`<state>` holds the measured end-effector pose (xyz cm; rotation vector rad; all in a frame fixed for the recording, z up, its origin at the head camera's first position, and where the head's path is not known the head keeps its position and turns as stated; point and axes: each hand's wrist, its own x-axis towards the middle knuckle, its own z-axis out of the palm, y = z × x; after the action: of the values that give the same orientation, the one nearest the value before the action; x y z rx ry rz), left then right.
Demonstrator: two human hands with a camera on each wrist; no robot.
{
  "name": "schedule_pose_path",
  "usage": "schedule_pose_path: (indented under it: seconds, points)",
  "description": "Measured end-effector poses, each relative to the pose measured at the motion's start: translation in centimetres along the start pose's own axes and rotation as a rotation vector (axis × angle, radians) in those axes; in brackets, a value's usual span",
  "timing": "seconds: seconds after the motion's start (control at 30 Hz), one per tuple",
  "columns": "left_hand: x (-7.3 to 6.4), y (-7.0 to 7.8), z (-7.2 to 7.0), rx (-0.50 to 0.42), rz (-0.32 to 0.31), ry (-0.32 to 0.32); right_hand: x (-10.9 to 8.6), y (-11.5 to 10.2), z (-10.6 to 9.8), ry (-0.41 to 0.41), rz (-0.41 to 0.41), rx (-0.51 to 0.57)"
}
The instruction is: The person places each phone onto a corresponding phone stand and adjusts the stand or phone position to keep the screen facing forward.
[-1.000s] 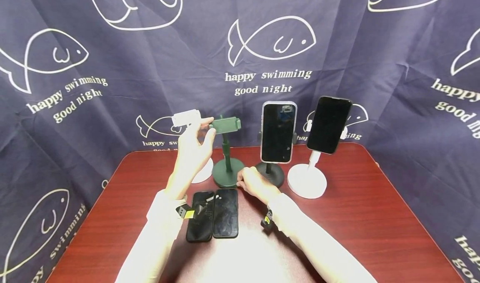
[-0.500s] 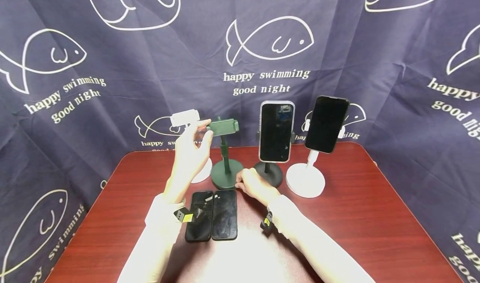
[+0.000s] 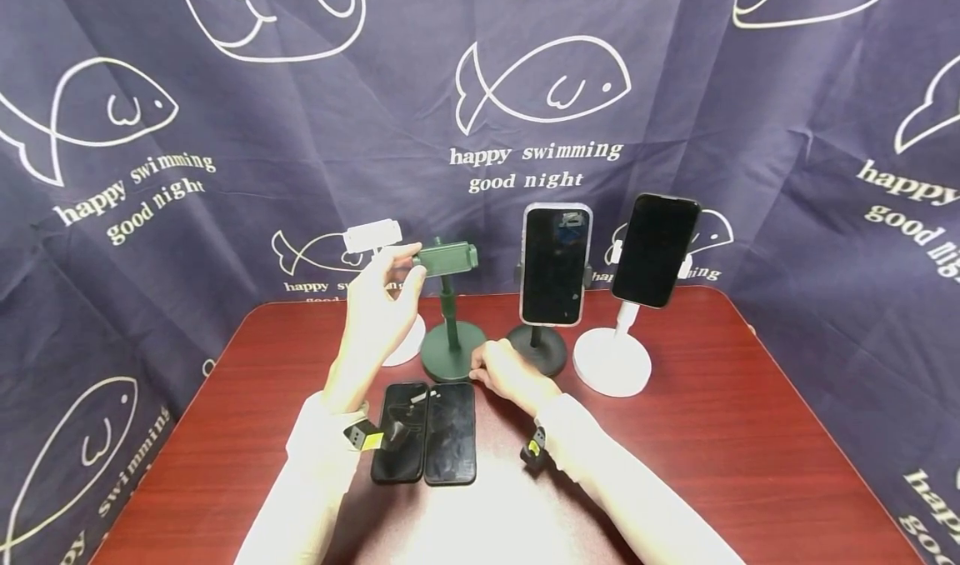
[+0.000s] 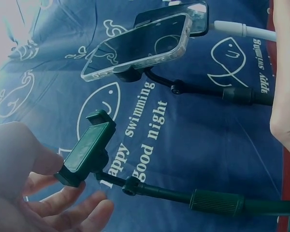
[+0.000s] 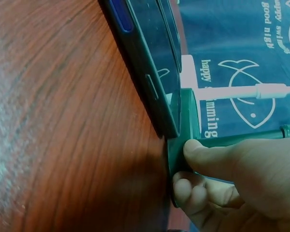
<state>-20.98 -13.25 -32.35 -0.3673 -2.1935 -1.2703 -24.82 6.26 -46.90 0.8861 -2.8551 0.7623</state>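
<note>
A green phone stand [image 3: 450, 352] stands upright on the table, its clamp holding no phone. My left hand [image 3: 375, 311] pinches the left end of its clamp [image 4: 89, 147], thumb in front and fingers behind. Low down, my right hand [image 3: 513, 373] grips the front right edge of the round green base [image 5: 181, 150], thumb on top and fingers curled at the rim. Two black phones, a left one [image 3: 400, 457] and a right one [image 3: 452, 440], lie side by side just in front of the base. In the right wrist view, the nearer phone's end appears to meet the base.
Behind my left hand is a white phone stand [image 3: 373, 236], partly hidden. Right of the green stand, a black stand [image 3: 542, 355] holds a phone in a pale case [image 3: 557, 265]. Farther right, another white stand [image 3: 611, 365] holds a tilted black phone [image 3: 655, 252]. A printed curtain [image 3: 540, 7] hangs behind.
The green stand has shifted slightly toward me with both hands on it. The two lying phones have slid slightly nearer too. The other stands look unmoved.
</note>
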Motion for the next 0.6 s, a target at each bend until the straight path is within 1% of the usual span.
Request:
schedule_pose_path:
  seconds: [0.37,0.6]
  points:
    - [-0.40,0.07,-0.11,-0.011,0.006,0.012,-0.24,-0.09,0.21,-0.002,0.001,0.004]
    - [-0.29,0.39,-0.20,-0.024,-0.015,0.029,-0.14,0.09,0.38,0.009,-0.050,0.006]
